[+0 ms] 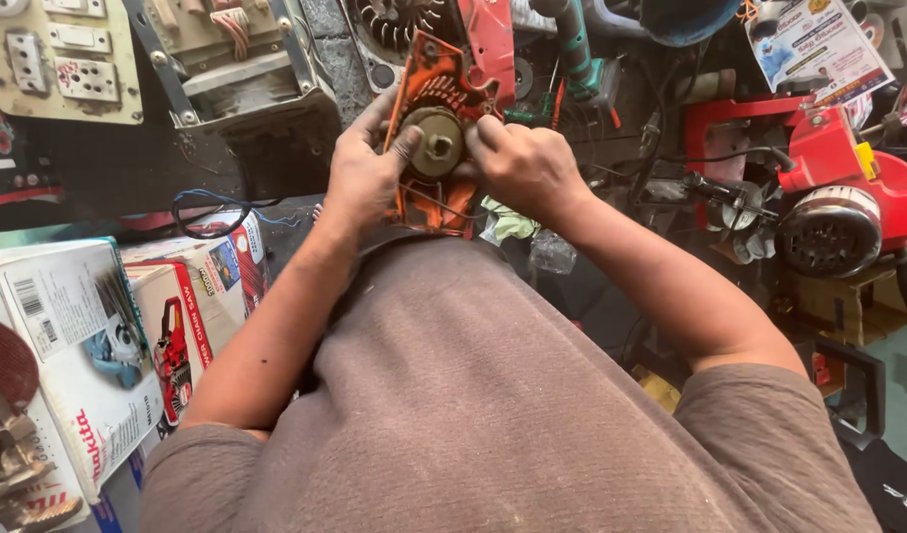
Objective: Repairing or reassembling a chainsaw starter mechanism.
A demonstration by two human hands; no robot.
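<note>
Hands: your left hand point(363, 170) and right hand point(518, 163) both press on the orange plastic starter housing point(436, 148), at 12 o'clock from your chest.
Left grip: fingers curled round the housing's left edge, thumb laid on the rim of the round grey-green metal pulley point(434, 141); a closed hold.
Right grip: fingers bent and bunched against the pulley's right rim; closed down on it, with the fingertips partly hidden.
Progress: the pulley sits in the housing's recess with its centre hub exposed, so by my reading it is seated but not yet secured. A thin dark cord point(436, 202) trails loose below it; winding looks undone.
Left edge: stacked white and red cardboard tool boxes point(98, 336) at 8 o'clock, close to your left elbow.
Right edge: red engine unit with a round silver-rimmed end point(833, 212) at 3 o'clock, near your forearm.
Far edge: dark fan-wheel machine part point(404, 25) just beyond the housing.
Room: little either side; most freedom lies toward your body.
</note>
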